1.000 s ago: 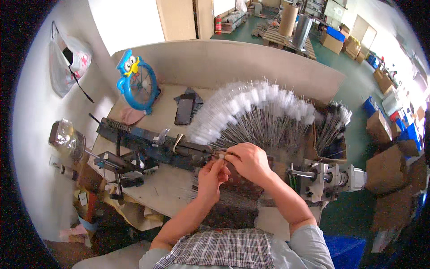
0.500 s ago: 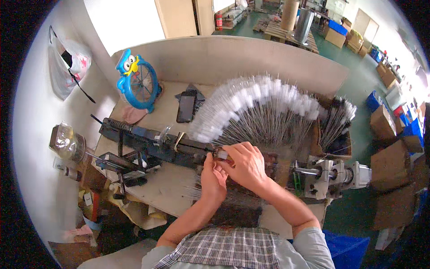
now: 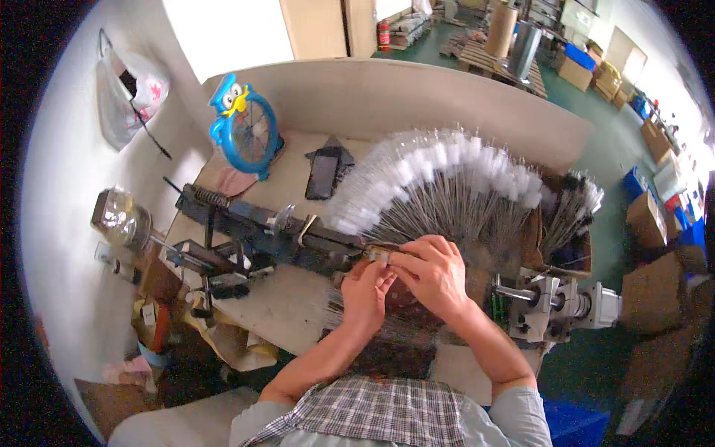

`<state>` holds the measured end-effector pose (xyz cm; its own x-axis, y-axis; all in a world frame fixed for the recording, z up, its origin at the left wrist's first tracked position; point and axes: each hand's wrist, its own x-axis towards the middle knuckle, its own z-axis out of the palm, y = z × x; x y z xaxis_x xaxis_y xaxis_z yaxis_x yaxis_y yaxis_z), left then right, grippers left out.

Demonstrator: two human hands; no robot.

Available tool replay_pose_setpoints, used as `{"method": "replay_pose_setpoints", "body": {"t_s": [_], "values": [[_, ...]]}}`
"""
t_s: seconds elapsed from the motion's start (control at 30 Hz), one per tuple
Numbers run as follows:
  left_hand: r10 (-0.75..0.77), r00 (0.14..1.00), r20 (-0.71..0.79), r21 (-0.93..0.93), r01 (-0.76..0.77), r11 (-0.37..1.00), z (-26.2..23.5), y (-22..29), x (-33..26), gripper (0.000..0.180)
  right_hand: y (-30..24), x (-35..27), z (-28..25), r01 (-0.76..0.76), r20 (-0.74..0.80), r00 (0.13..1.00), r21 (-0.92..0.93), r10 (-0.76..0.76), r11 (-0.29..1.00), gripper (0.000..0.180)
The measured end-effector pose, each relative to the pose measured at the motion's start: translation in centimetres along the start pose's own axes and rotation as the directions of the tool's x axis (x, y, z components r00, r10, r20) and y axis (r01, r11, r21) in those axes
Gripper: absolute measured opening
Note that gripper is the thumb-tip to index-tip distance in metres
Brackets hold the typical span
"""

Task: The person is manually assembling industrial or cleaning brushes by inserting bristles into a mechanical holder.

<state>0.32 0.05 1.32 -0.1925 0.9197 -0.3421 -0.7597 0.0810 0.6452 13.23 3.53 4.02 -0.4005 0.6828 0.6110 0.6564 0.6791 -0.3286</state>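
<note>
My left hand (image 3: 365, 298) and my right hand (image 3: 434, 277) meet at the right end of a long dark bar-shaped fixture (image 3: 257, 223) on the bench. The fingertips of both pinch a small pale piece (image 3: 378, 255), partly hidden by the fingers; its exact kind I cannot make out. Just beyond my hands fans a large pile of thin wire-stemmed brushes (image 3: 454, 160) with white bristle heads pointing away from me. Loose thin wires (image 3: 335, 309) lie beside my left wrist.
Right of my hands stands a metal shaft unit (image 3: 555, 302). A box of dark-bristled brushes (image 3: 570, 212) sits behind it. A phone (image 3: 322, 175) and a blue cartoon-shaped fan (image 3: 249, 134) are at the back left. A low panel (image 3: 417, 89) edges the bench.
The whole view has shifted, so the bench appears farther right. My left fingertips have moved right, from beside the fixture's end onto the small pale piece; my right hand stays close to it.
</note>
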Motion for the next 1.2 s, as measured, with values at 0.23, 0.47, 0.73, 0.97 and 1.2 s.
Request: {"method": "replay_pose_setpoints", "body": {"t_s": [0.23, 0.47, 0.73, 0.97, 1.2], "values": [[-0.019, 1.0, 0.01, -0.076, 0.02, 0.997, -0.6, 0.4, 0.0, 0.007, -1.8, 1.3, 0.5, -0.016, 0.047, 0.999, 0.068, 0.013, 0.998, 0.024], [-0.123, 0.992, -0.005, -0.218, 0.119, 0.969, 0.2, 0.7, -0.2, 0.012, -2.0, 1.3, 1.5, -0.027, 0.032, 0.999, 0.071, 0.025, 0.997, 0.027], [-0.065, 0.995, 0.073, -0.226, 0.08, 0.971, -1.1, 0.1, 0.0, 0.021, -3.0, 0.9, 1.5, -0.137, -0.051, 0.99, -0.05, 0.134, 0.989, 0.034], [0.008, 0.999, 0.052, -0.037, -0.006, 0.999, -0.6, -0.2, 0.0, 0.013, -2.1, 0.0, 1.1, -0.113, -0.051, 0.993, -0.074, 0.109, 0.991, 0.033], [0.015, 1.0, -0.004, -0.035, -0.015, 0.999, -0.5, -0.2, 0.2, 0.009, -1.7, 0.1, 0.5, -0.036, -0.102, 0.994, -0.055, 0.03, 0.998, 0.028]]}}
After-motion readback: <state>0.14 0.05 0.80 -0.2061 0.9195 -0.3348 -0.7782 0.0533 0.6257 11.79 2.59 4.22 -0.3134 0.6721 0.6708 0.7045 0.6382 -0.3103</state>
